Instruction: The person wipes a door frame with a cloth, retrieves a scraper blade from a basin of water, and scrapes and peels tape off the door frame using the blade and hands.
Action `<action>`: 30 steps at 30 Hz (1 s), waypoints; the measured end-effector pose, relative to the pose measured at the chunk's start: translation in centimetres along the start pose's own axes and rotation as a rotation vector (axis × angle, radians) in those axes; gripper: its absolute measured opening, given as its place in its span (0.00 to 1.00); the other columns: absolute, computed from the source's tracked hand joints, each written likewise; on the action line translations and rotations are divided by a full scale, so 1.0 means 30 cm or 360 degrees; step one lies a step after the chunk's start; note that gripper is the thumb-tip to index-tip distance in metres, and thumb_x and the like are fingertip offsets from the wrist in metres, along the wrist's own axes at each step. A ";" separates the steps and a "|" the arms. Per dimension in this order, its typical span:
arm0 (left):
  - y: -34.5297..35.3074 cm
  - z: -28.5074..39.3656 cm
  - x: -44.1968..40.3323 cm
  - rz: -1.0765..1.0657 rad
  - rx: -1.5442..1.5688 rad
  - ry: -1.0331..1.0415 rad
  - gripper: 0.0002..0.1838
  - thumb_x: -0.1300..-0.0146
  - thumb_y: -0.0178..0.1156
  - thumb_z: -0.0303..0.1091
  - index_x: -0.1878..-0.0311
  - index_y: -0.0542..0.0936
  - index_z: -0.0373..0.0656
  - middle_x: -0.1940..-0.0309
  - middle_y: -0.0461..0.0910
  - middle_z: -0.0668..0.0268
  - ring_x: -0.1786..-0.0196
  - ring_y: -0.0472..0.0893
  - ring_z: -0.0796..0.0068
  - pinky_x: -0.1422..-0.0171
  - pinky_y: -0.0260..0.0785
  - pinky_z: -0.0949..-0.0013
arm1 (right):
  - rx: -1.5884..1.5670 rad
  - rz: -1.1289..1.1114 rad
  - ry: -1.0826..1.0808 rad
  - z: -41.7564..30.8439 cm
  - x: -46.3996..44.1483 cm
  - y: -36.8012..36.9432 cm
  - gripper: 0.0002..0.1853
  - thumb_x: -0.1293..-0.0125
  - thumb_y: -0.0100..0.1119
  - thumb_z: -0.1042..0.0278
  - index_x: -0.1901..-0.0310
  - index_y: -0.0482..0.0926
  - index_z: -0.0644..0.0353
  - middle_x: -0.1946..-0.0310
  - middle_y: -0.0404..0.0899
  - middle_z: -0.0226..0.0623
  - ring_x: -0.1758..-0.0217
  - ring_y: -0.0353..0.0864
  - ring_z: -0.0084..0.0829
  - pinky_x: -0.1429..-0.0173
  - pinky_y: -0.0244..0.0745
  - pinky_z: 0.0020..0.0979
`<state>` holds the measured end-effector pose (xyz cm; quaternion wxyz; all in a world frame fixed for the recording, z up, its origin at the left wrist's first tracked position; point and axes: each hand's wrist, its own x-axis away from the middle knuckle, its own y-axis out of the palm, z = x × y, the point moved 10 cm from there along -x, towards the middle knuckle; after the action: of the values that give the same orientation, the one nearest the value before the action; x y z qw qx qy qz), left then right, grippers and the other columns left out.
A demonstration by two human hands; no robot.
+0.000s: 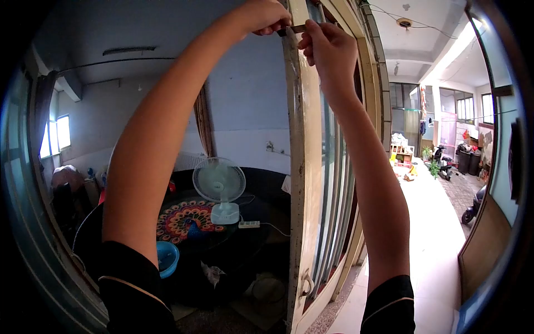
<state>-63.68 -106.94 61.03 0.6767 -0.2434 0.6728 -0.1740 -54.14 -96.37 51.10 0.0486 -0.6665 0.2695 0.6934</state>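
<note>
Both arms reach up to the top of a cream door frame (303, 167). My left hand (266, 16) is closed at the upper edge of the frame, its fingers curled on a small dark object too small to name. Just right of it, my right hand (329, 47) pinches the end of a thin dark strip (298, 29) between thumb and fingers. The strip spans the gap between the two hands, in front of the frame. Its left end lies by my left fingertips.
Left of the frame, a fan (225, 214) stands on a dark round table with a peacock pattern (181, 222), near a power strip (249, 225) and blue basin (167, 259). Rightward, a bright passage (428, 239) leads to a parked scooter (442, 161). A door handle (306, 285) sits low.
</note>
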 end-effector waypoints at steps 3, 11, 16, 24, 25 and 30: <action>0.011 -0.023 -0.056 -0.0128 -0.0021 -0.0033 0.13 0.35 0.59 0.41 0.66 0.81 0.40 0.77 0.77 0.68 0.78 0.74 0.78 0.75 0.64 0.72 | 0.0007 0.0055 0.0071 0.013 -0.003 0.013 0.11 0.31 0.62 0.67 0.67 0.83 0.67 0.78 0.81 0.34 0.80 0.74 0.17 0.78 0.65 0.21; -0.038 -0.008 -0.029 0.0014 0.0167 -0.0017 0.10 0.38 0.61 0.38 0.71 0.80 0.42 0.83 0.71 0.73 0.86 0.64 0.85 0.82 0.53 0.76 | 0.0298 0.0147 0.0028 0.025 -0.048 0.018 0.13 0.31 0.61 0.67 0.72 0.81 0.67 0.81 0.79 0.33 0.84 0.70 0.17 0.81 0.60 0.22; -0.043 -0.010 -0.010 0.0155 0.0089 -0.0149 0.10 0.39 0.61 0.38 0.71 0.82 0.42 0.84 0.71 0.74 0.85 0.64 0.86 0.82 0.53 0.76 | 0.0125 0.0154 -0.0064 0.006 -0.051 0.014 0.14 0.31 0.60 0.67 0.72 0.81 0.67 0.83 0.78 0.33 0.85 0.68 0.16 0.83 0.58 0.21; -0.057 -0.011 -0.021 0.0108 0.0026 -0.0098 0.11 0.41 0.62 0.40 0.71 0.82 0.42 0.83 0.71 0.75 0.85 0.64 0.86 0.81 0.52 0.77 | 0.0321 0.0142 -0.0048 -0.006 -0.054 -0.003 0.16 0.32 0.57 0.65 0.74 0.84 0.67 0.83 0.82 0.36 0.81 0.81 0.22 0.71 0.75 0.26; -0.064 -0.009 -0.019 0.0115 -0.0013 -0.0105 0.11 0.40 0.62 0.40 0.71 0.82 0.42 0.83 0.71 0.75 0.85 0.64 0.86 0.81 0.52 0.77 | 0.0292 0.0112 -0.0034 -0.011 -0.061 -0.007 0.17 0.32 0.56 0.64 0.75 0.84 0.67 0.83 0.82 0.36 0.81 0.81 0.22 0.71 0.76 0.26; -0.072 -0.004 -0.048 0.0116 -0.0018 0.0047 0.13 0.39 0.61 0.42 0.71 0.82 0.43 0.82 0.70 0.75 0.84 0.63 0.85 0.81 0.52 0.76 | 0.0419 0.0108 -0.0220 -0.033 -0.118 0.000 0.17 0.32 0.55 0.65 0.76 0.83 0.66 0.84 0.82 0.35 0.82 0.80 0.21 0.73 0.75 0.25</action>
<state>-63.65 -107.90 63.45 0.6712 -0.2201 0.6920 -0.1491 -52.88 -95.78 54.50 0.1305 -0.5956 0.3766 0.6975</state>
